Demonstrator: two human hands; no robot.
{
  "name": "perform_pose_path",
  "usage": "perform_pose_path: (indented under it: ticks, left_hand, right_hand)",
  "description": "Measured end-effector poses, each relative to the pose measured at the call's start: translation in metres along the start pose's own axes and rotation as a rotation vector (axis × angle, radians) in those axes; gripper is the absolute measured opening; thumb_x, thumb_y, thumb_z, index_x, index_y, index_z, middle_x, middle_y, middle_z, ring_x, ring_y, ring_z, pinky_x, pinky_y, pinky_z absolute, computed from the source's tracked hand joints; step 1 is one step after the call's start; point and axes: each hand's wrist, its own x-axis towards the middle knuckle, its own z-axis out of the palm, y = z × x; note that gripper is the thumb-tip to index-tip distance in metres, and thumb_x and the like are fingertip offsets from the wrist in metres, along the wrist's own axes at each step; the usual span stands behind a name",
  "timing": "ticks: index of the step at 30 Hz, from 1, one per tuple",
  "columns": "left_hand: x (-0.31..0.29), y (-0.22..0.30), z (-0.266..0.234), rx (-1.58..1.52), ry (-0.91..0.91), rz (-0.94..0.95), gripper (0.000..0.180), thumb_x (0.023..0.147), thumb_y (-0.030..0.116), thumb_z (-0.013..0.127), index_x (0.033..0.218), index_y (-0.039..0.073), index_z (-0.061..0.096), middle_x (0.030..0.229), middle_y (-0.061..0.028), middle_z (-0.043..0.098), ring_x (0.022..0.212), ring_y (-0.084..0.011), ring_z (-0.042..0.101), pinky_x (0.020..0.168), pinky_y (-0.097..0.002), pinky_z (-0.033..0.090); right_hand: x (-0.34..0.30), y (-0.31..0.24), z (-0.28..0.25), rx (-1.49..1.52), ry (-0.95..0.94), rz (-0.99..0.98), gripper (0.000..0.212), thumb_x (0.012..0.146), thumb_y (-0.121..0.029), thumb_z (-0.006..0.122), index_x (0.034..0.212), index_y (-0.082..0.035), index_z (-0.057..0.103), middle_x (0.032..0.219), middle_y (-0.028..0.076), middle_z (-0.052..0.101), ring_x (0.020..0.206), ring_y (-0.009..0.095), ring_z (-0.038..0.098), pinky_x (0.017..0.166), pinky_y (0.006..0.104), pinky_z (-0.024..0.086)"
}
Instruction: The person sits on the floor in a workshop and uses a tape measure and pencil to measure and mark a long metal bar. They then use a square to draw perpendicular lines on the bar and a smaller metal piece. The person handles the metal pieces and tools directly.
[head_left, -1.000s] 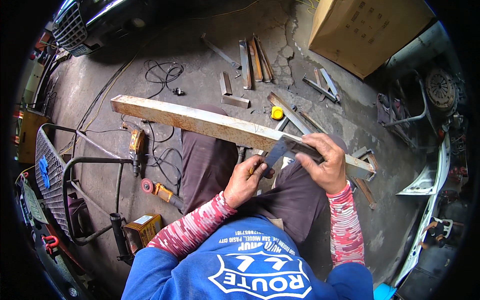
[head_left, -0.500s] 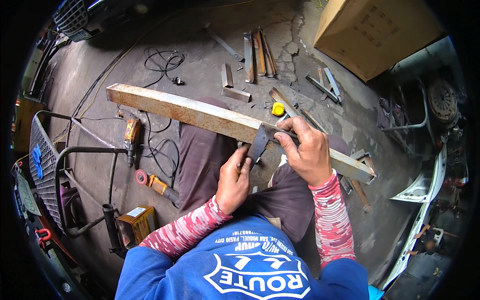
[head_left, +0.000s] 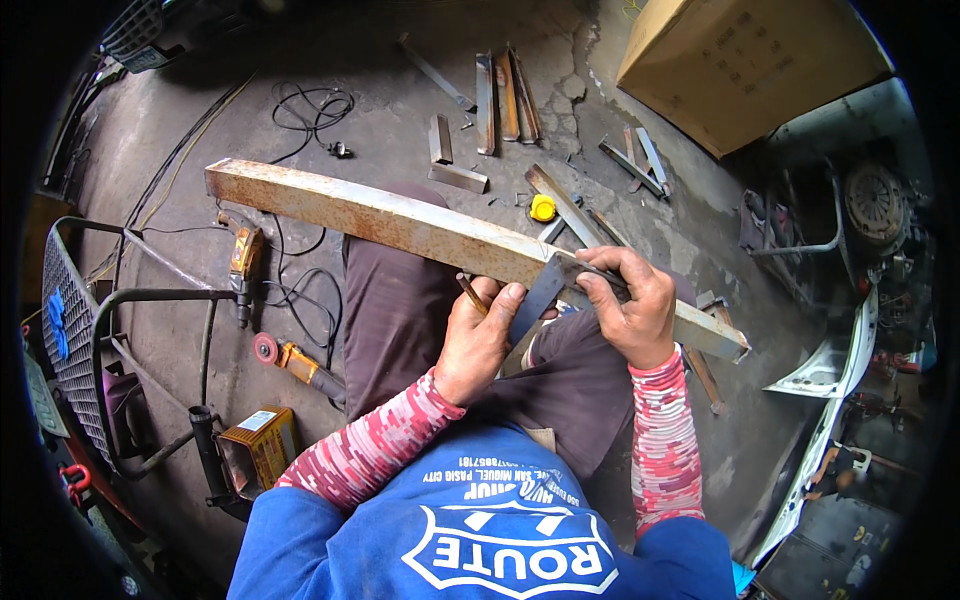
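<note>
1. A long rusty square steel tube is lying across the person's lap, running from upper left to lower right, above the dark trousers.
2. The right hand is pressing a metal try square against the tube, fingers curled over the square's stock on the tube's top face while its blade is hanging down the near side.
3. The left hand is clenching a thin brownish marker stick, with the thumb resting against the blade of the square, just below the tube.
4. On the concrete floor to the left, an orange drill and an angle grinder are lying among black cables.
5. A small yellow box is sitting near the left elbow, beside a dark metal frame.
6. Beyond the tube, short steel offcuts are lying scattered, with a yellow tape measure just past the tube.
7. A large cardboard box is standing at the upper right.
</note>
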Motion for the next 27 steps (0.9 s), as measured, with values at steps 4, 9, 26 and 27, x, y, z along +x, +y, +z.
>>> perform_pose_path:
  ticks: [4,9,26,27]
  left_hand:
    - [0.000,-0.006,-0.001,0.112,-0.100,0.047,0.024,0.115,0.017,0.054,0.117,-0.006,0.061,0.108,-0.0120,0.075,0.099,-0.0168,0.073,0.089,-0.0319,0.060]
    - [0.002,-0.009,-0.001,0.156,-0.076,0.045,0.024,0.115,0.017,0.054,0.116,-0.006,0.062,0.105,-0.0113,0.075,0.099,-0.0165,0.073,0.089,-0.0319,0.059]
    - [0.003,-0.011,-0.004,0.487,-0.009,0.030,0.033,0.114,0.022,0.058,0.100,-0.005,0.072,0.090,-0.0067,0.075,0.086,-0.0117,0.067,0.083,-0.0299,0.054]
    - [0.002,-0.011,-0.003,0.466,-0.012,0.025,0.033,0.114,0.022,0.058,0.101,-0.005,0.072,0.091,-0.0072,0.076,0.086,-0.0121,0.068,0.083,-0.0302,0.054]
  right_hand:
    - [0.001,0.001,-0.002,-0.014,-0.024,-0.018,0.019,0.088,-0.011,0.082,0.101,-0.003,0.071,0.101,0.014,0.079,0.093,0.035,0.078,0.080,0.0404,0.060]
    - [0.002,-0.006,0.003,-0.047,0.001,-0.045,0.016,0.090,-0.010,0.080,0.100,-0.003,0.070,0.099,0.015,0.078,0.091,0.034,0.078,0.077,0.0405,0.060]
    - [0.009,-0.007,-0.008,-0.031,-0.074,0.091,0.019,0.091,-0.016,0.080,0.103,-0.005,0.071,0.090,0.015,0.075,0.082,0.037,0.076,0.069,0.0418,0.057]
    - [0.009,-0.007,-0.007,-0.050,-0.054,0.056,0.020,0.091,-0.017,0.081,0.103,-0.005,0.071,0.091,0.016,0.075,0.083,0.037,0.076,0.070,0.0417,0.057]
